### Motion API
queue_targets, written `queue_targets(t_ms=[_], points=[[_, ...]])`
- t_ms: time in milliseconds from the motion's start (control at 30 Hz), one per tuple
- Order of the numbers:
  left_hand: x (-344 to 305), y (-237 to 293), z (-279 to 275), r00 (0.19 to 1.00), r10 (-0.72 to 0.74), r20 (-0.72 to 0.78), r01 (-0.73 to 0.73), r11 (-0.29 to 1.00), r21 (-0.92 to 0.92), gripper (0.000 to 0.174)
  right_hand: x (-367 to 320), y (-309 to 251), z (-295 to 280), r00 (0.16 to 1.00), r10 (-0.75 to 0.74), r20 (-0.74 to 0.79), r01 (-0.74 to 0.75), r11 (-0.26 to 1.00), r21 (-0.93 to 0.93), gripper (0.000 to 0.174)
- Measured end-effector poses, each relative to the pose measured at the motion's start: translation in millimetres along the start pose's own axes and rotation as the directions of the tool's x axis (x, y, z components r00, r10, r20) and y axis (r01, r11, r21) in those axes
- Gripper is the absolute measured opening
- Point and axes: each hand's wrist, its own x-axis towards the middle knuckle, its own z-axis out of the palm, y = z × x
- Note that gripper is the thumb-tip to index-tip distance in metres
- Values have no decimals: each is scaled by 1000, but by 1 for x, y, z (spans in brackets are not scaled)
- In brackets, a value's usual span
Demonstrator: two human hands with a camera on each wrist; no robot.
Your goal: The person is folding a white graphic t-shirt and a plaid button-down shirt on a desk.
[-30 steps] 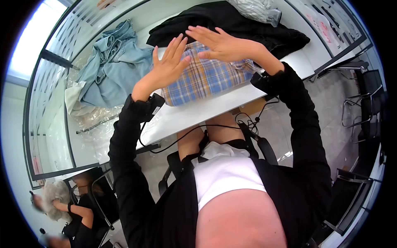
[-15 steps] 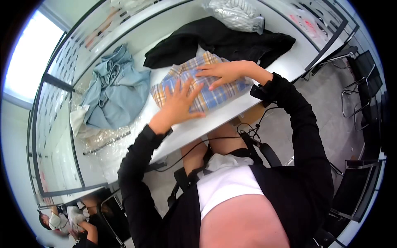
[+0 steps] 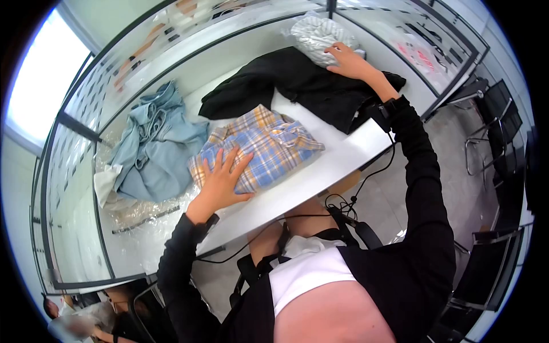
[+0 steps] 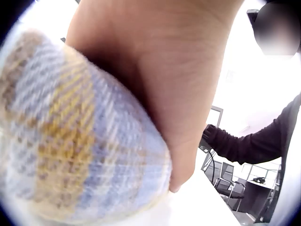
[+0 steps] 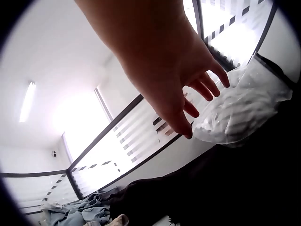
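A folded plaid shirt (image 3: 274, 148) in blue, yellow and white lies near the table's front edge. My left hand (image 3: 219, 184) rests on its left end with fingers spread; in the left wrist view the plaid cloth (image 4: 94, 141) bulges beside the palm. At the back of the table my right hand (image 3: 350, 64) reaches over a white ropy bundle in clear plastic (image 3: 320, 35). In the right wrist view its loosely bent fingers hang in front of the plastic-wrapped bundle (image 5: 240, 113), not wrapped around it. Under that forearm spreads a black garment (image 3: 309, 80).
A crumpled light-blue denim garment (image 3: 154, 163) lies at the left, with clear plastic wrap (image 3: 143, 214) in front of it. Glass partitions (image 3: 74, 194) border the table. A black cable (image 3: 372, 178) runs from my right wrist. Black chairs (image 3: 496, 108) stand at the right.
Both hands came down onto the plaid shirt, which moved left and toward me. My right hand then left it and went up and right to the white bundle.
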Motion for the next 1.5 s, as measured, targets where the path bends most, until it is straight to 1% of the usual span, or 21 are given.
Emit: queue_targets(t_ms=[67, 200, 267, 333, 467, 600, 700, 767, 833, 867, 900, 933, 967, 1000, 1033, 1067, 1100, 1133, 1200, 1367, 1500], points=[[3, 0, 0, 1000, -11, 6, 11, 1000, 27, 94, 2, -10, 7, 995, -100, 21, 98, 993, 71, 42], [4, 10, 1, 1000, -5, -13, 7, 991, 131, 95, -15, -94, 3, 935, -314, 167, 253, 916, 311, 38], [6, 16, 2, 998, 17, -63, -4, 980, 198, 95, -26, -123, 8, 909, -348, 228, 261, 904, 339, 37], [10, 24, 4, 998, 45, -39, -33, 967, 251, 95, -33, -130, 29, 872, -462, 163, 382, 849, 364, 30], [23, 33, 21, 1000, 31, 2, -29, 922, 387, 91, -43, -133, 48, 882, -377, 281, 240, 875, 420, 23], [31, 39, 43, 979, 105, -175, 38, 749, 661, 70, -56, -132, 52, 915, -319, 249, 170, 862, 478, 23], [26, 45, 13, 966, 221, 131, -252, 915, 316, 53, -68, -134, 54, 906, -340, 253, 184, 853, 489, 20], [17, 54, -26, 894, 348, 281, -388, 916, 99, 48, -75, -138, 45, 857, -421, 296, 221, 821, 527, 19], [13, 60, -59, 820, 400, 410, -426, 904, -30, 49, -83, -143, 38, 803, -415, 427, 97, 798, 594, 18], [13, 56, -75, 826, 387, 410, -393, 917, -74, 50, -88, -143, 40, 770, -445, 457, 68, 770, 634, 18], [12, 44, -93, 884, 383, 269, -356, 923, -144, 45, -91, -142, 43, 793, -485, 369, 141, 735, 663, 18], [11, 31, -116, 930, 273, 245, -227, 953, -198, 47, -95, -139, 45, 807, -522, 277, 216, 696, 685, 18], [4, 5, -138, 977, 189, 95, -138, 911, -390, 42, -98, -139, 44, 827, -490, 275, 202, 716, 668, 21], [-11, -33, -148, 980, 125, -156, -190, 822, -536, 40, -101, -138, 43, 847, -457, 272, 187, 735, 652, 23], [-25, -71, -158, 917, 52, -396, -310, 720, -621, 38, -99, -144, 33, 808, -440, 393, 143, 793, 593, 23], [-41, -88, -178, 766, -49, -640, -481, 616, -623, 37, -98, -149, 21, 760, -410, 505, 108, 845, 524, 23], [-54, -101, -202, 554, -181, -813, -648, 520, -557, 37, -98, -151, 19, 760, -413, 502, 104, 839, 533, 24], [-64, -109, -223, 304, -336, -891, -788, 437, -434, 36, -100, -152, 17, 758, -417, 502, 100, 834, 543, 25], [-77, -112, -242, -191, -647, -738, -931, 358, -72, 35, -104, -154, 16, 751, -431, 500, 100, 823, 560, 27], [-79, -116, -205, 52, -656, -753, -928, 248, -280, 28, -103, -152, 21, 743, -452, 494, 124, 818, 562, 29], [-75, -113, -201, 4, -717, -698, -913, 282, -295, 23, -104, -149, 22, 746, -466, 476, 141, 809, 571, 29]])
